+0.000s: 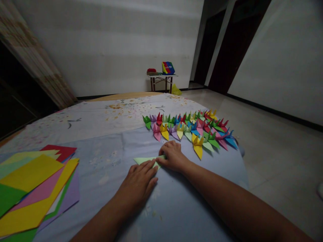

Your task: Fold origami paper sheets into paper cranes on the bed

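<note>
A pale green folded paper (pixel 144 160) lies flat on the blue cloth (pixel 113 148) in front of me. My left hand (pixel 139 181) rests on its near edge, fingers stretched out flat and together, pressing down. My right hand (pixel 173 155) sits on the paper's right end with its fingers curled under, pinching or pressing the fold. Just beyond the right hand lie several folded paper cranes (pixel 191 129) in many colours, set in rows.
A loose stack of coloured paper sheets (pixel 32 188) lies at the left on the cloth. The table's right edge drops to a tiled floor (pixel 272 148). A small table (pixel 161 80) with coloured items stands against the far wall.
</note>
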The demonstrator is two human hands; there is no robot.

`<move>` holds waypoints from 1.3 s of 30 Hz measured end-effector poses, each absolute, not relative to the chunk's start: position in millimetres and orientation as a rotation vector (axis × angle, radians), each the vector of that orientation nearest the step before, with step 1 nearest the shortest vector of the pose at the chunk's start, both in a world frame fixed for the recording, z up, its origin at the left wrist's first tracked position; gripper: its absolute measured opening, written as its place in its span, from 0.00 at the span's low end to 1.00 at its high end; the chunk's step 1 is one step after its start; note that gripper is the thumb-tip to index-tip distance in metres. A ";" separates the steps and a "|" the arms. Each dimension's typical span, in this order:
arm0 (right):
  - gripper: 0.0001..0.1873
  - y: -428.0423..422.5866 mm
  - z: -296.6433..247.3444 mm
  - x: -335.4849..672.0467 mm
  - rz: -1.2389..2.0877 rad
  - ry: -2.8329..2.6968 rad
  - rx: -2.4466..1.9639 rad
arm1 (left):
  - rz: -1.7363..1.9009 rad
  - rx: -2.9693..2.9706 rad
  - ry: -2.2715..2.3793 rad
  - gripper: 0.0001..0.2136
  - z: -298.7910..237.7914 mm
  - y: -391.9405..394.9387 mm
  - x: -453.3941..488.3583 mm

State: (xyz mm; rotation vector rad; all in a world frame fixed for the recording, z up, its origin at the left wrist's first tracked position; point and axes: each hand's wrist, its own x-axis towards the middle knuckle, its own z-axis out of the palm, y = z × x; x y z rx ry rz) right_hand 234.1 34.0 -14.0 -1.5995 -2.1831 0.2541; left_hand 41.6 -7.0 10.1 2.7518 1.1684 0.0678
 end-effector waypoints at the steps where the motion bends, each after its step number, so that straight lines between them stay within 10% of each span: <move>1: 0.14 34.3 -14.6 235.0 0.254 -2.176 -1.610 | 0.081 2.750 1.161 0.18 9.5 -5.0 40.2; 39: 0.06 33.5 0.2 262.4 0.403 -1.960 -1.670 | 0.100 2.849 1.154 0.18 -3.4 0.1 34.4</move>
